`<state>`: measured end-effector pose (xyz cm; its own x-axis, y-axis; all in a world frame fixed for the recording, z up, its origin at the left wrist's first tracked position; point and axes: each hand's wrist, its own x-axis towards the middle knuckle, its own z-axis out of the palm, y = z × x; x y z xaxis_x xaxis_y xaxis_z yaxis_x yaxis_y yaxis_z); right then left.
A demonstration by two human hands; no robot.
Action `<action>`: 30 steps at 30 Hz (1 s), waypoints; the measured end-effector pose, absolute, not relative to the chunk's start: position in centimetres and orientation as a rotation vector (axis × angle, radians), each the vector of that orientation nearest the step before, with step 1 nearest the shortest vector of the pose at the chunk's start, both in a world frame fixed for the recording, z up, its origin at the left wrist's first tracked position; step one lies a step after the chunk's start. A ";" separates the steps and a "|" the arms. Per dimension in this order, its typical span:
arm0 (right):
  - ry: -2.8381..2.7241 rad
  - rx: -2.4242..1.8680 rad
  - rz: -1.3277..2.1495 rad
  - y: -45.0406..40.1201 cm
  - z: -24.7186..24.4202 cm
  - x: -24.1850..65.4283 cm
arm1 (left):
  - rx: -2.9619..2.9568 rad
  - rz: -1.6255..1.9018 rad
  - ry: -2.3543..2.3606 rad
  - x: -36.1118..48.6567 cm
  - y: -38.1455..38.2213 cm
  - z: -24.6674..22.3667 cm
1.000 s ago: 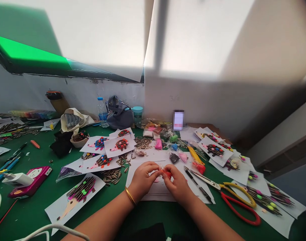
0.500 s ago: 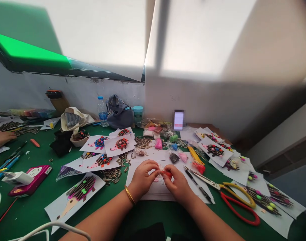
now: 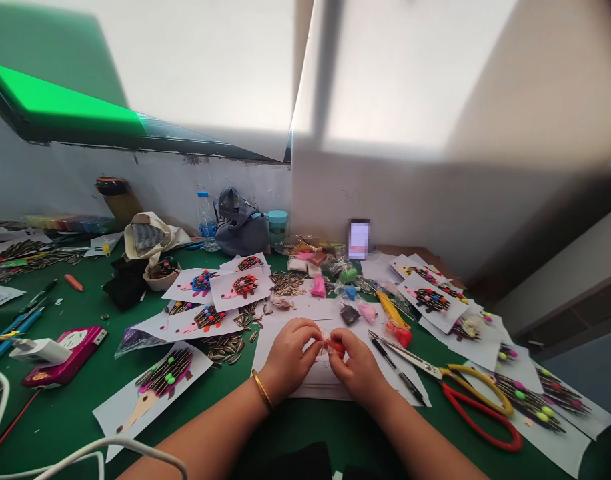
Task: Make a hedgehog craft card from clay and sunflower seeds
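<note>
Over a stack of white paper (image 3: 290,333), my left hand (image 3: 291,355) and my right hand (image 3: 359,368) meet with fingertips closed. Between them is a small clear plastic bag of red-orange modelling clay (image 3: 334,346), pinched from both sides. My fingers cover much of it. A drawing on the paper beneath is partly hidden. Right of my hands lie a black pen (image 3: 400,370) and large scissors (image 3: 455,387) with red and yellow handles. Small bags of black clay (image 3: 349,314), pink clay (image 3: 367,312) and red clay (image 3: 398,334) sit just beyond.
Hedgehog pictures with seed spines lie at left (image 3: 153,393) and right (image 3: 430,300). Loose sunflower seeds (image 3: 223,350) are scattered between. A magenta power strip (image 3: 65,360) with white cables occupies the left. A phone (image 3: 359,239), a blue-grey bag (image 3: 240,230) and a bottle (image 3: 206,223) stand by the wall.
My fingers have shifted slightly on the bag, which both hands still grip. Another person's hand at the far left has mostly left the view. The whole view has moved a little.
</note>
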<state>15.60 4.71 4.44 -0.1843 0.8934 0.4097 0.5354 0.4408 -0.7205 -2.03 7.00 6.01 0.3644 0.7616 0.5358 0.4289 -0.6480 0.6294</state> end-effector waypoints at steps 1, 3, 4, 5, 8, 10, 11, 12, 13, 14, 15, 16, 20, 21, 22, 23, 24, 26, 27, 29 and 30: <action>-1.859 -1.206 0.526 4.7 4.5 15.6 | 2.241 1.194 1.040 -2.0 7.0 6.0; -1.865 -1.196 0.503 4.6 4.5 15.6 | 2.195 1.195 1.045 -2.0 7.0 6.0; -1.866 -1.193 0.494 4.6 4.5 15.5 | 2.166 1.187 1.047 -2.0 7.1 6.0; -1.867 -1.192 0.491 4.6 4.5 15.5 | 2.139 1.169 1.049 -2.0 7.2 5.9; -1.856 -1.195 0.512 4.5 4.3 15.3 | 2.097 1.084 1.015 -2.1 7.5 5.8; -1.845 -1.194 0.543 4.5 4.3 15.3 | 2.107 1.058 0.978 -2.2 7.6 5.8; -1.842 -1.193 0.556 4.5 4.3 15.3 | 2.129 1.060 0.970 -2.2 7.6 5.8; -1.839 -1.193 0.564 4.5 4.3 15.4 | 2.163 1.069 0.973 -2.2 7.6 5.9; -1.836 -1.195 0.567 4.5 4.4 15.4 | 2.206 1.082 0.984 -2.2 7.5 5.9; -1.833 -1.199 0.564 4.5 4.5 15.4 | 2.252 1.096 0.998 -2.2 7.4 6.0; -1.831 -1.204 0.560 4.5 4.6 15.5 | 2.295 1.111 1.012 -2.2 7.3 6.0; -1.828 -1.210 0.556 4.5 4.7 15.5 | 2.331 1.127 1.021 -2.1 7.2 6.0; -1.819 -1.213 0.547 4.5 5.0 15.5 | 2.395 1.170 1.037 -2.1 7.0 6.1; -1.818 -1.210 0.550 4.5 5.0 15.5 | 2.405 1.173 1.045 -2.2 7.0 6.2; -1.816 -1.208 0.553 4.5 5.0 15.5 | 2.417 1.170 1.056 -2.2 7.1 6.2; -1.813 -1.210 0.558 4.4 5.0 15.5 | 2.433 1.162 1.068 -2.3 7.2 6.2; -1.807 -1.217 0.564 4.4 5.0 15.5 | 2.453 1.147 1.076 -2.3 7.3 6.2; -1.786 -1.236 0.579 4.4 5.0 15.6 | 2.491 1.116 1.075 -2.4 7.5 6.2; -1.778 -1.245 0.591 4.4 5.0 15.6 | 2.506 1.104 1.063 -2.5 7.6 6.2; -1.773 -1.247 0.627 4.4 5.1 15.7 | 2.521 1.085 1.022 -2.5 7.6 6.2; -1.774 -1.242 0.649 4.5 5.1 15.7 | 2.523 1.079 1.002 -2.5 7.6 6.2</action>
